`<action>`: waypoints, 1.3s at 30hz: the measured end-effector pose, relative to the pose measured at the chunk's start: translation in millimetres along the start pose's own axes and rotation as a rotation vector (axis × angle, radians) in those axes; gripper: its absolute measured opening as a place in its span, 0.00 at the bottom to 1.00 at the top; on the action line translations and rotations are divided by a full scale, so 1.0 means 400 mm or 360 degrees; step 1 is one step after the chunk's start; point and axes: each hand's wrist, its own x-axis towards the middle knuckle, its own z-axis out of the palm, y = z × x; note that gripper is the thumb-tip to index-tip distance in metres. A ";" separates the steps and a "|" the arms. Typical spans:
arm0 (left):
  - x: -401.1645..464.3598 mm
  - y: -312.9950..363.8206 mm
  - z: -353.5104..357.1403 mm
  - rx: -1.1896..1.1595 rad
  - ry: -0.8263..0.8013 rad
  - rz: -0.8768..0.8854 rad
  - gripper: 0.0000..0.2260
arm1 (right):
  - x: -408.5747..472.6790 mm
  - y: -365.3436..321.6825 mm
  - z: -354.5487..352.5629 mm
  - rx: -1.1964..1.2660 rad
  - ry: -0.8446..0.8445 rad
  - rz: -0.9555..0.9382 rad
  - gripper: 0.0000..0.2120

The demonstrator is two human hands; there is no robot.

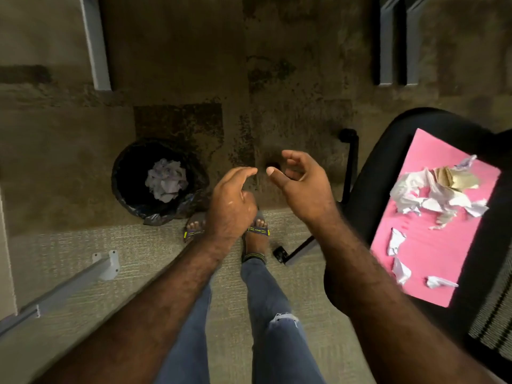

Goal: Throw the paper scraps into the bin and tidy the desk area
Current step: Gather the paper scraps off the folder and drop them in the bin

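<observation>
A round black bin with a dark liner stands on the carpet at the left, with crumpled paper inside it. At the right a pink sheet lies on a black office chair seat and carries a pile of torn white and brown paper scraps, with a few loose scraps nearer me. My left hand hovers just right of the bin, fingers loosely curled and empty. My right hand is beside it, fingers spread and empty, left of the chair.
Grey desk legs rise at the top left, and more grey legs at the top right. A grey floor bar with a bracket lies at the lower left. The chair's base and castors stick out near my sandalled feet.
</observation>
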 end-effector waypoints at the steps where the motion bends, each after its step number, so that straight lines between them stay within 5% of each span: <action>1: -0.002 0.017 0.016 0.0001 -0.0021 0.0022 0.25 | -0.009 0.011 -0.026 0.0026 0.0015 0.0008 0.25; 19: -0.063 0.280 0.292 0.0040 -0.0478 0.0392 0.23 | -0.168 0.182 -0.371 0.0371 0.0535 0.0062 0.23; 28: -0.114 0.352 0.380 0.0156 -0.0711 0.0740 0.15 | -0.239 0.264 -0.513 0.0339 0.0757 0.0262 0.23; 39: -0.201 0.393 0.459 0.0655 -0.1000 0.0915 0.31 | -0.287 0.389 -0.612 -0.0041 0.0944 0.0559 0.22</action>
